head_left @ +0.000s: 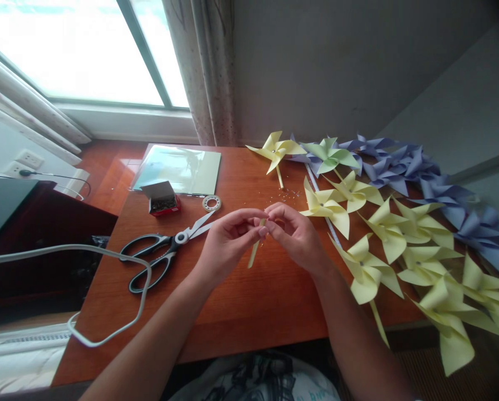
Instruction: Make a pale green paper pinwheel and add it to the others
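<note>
Above the table (241, 312), the left hand (226, 242) and right hand (295, 234) meet, fingertips pinched on a thin pale-yellow stick (254, 253) slanting downward. Its top end is hidden between the fingers. Scissors (166, 253) lie left; paper pinwheels (400, 234) crowd the right, some cut off.

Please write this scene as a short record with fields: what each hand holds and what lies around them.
left hand: pinches the pale yellow stick near its top
right hand: fingers meet the stick's top end
scissors: on the table, left of the hands
small box: open, behind the scissors
tape roll: beside the box
paper pinwheels: yellow, green and purple, at right
</note>
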`<state>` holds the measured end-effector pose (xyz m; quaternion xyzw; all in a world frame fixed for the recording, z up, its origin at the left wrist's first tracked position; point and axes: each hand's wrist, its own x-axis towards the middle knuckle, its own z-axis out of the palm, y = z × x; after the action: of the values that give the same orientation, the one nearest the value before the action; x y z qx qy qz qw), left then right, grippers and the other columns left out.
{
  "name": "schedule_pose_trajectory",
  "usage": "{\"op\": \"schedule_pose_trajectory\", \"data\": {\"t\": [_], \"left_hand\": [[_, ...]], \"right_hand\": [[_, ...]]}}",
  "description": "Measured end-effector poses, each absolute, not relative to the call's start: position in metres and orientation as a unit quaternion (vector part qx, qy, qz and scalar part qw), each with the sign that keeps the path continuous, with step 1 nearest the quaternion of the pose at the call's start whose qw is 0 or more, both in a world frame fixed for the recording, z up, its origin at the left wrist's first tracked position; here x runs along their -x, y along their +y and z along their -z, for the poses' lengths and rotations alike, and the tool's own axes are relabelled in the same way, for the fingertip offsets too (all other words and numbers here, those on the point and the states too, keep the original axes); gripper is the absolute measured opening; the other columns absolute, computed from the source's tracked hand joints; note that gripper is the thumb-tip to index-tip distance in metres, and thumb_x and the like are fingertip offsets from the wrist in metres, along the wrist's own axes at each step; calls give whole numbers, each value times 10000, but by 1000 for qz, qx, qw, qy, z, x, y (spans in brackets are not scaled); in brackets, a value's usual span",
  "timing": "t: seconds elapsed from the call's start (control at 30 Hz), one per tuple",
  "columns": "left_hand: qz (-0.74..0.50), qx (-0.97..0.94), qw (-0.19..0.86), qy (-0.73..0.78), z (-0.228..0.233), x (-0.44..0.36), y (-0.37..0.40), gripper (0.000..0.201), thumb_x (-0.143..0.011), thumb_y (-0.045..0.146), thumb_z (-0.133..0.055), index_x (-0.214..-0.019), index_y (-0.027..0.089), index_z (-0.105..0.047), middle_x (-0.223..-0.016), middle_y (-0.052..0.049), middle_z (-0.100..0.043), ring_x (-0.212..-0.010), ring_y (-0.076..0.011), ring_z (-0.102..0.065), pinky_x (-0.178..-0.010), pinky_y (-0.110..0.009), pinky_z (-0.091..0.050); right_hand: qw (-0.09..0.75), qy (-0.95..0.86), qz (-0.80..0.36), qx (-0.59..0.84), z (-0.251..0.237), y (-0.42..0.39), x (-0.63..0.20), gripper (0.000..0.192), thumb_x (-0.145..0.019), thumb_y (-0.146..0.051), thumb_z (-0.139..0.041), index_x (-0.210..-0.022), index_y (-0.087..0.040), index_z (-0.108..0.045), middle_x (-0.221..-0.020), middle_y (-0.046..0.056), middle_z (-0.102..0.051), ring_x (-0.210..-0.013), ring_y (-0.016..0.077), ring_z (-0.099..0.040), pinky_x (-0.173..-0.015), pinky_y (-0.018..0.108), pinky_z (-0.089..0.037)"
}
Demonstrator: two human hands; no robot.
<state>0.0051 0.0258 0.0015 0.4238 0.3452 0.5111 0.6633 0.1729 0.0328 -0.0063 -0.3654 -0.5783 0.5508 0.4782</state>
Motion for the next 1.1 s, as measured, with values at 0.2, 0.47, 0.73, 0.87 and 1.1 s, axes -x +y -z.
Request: {"op": "schedule_pose_trajectory", "data": {"t": [0.2,0.47,0.73,0.87,1.1], "left_hand": [[-508,-401,670,363,-3,-5,26,294,-647,158,-928,-916,159,-809,-785,-17,-710,-735,-97,-619,-686,-172,-523],[-511,-418,655,368,-3,-5,27,184,-727,176,-881,-894,156,-806,-787,-13,-723,-715,-76,-619,-665,-143,-508],[-512,-398,661,377,3,-3,27,168,-725,165,-882,-875,164,-807,-809,-25,-749,-745,-86,-646,-697,-155,-524],[-513,-399,663,372,1,-4,28,195,-695,134,-893,-869,167,-810,-789,-14,-745,-721,-80,-638,-684,-150,-520],[-521,-412,638,389,-5,-6,26,176,-683,134,-896,-839,158,-815,-718,1,-716,-659,-71,-614,-638,-144,-511]], "right_hand": [[470,-599,-513,396,7,32,-171,142,-970,-343,-627,-902,-222,-593,-953,20,-596,-895,171,-625,-818,303,-526],[474,-614,-484,405,9,31,-170,137,-989,-338,-596,-911,-226,-583,-952,21,-596,-890,169,-608,-818,302,-505],[479,-616,-484,396,9,31,-169,125,-993,-325,-596,-915,-228,-594,-975,22,-593,-906,169,-599,-818,311,-498],[480,-616,-484,395,10,31,-169,123,-993,-328,-594,-918,-230,-595,-988,27,-592,-916,179,-607,-825,329,-506],[491,-614,-469,401,11,31,-168,113,-985,-312,-610,-910,-227,-604,-994,31,-601,-929,175,-607,-817,317,-517]]}}
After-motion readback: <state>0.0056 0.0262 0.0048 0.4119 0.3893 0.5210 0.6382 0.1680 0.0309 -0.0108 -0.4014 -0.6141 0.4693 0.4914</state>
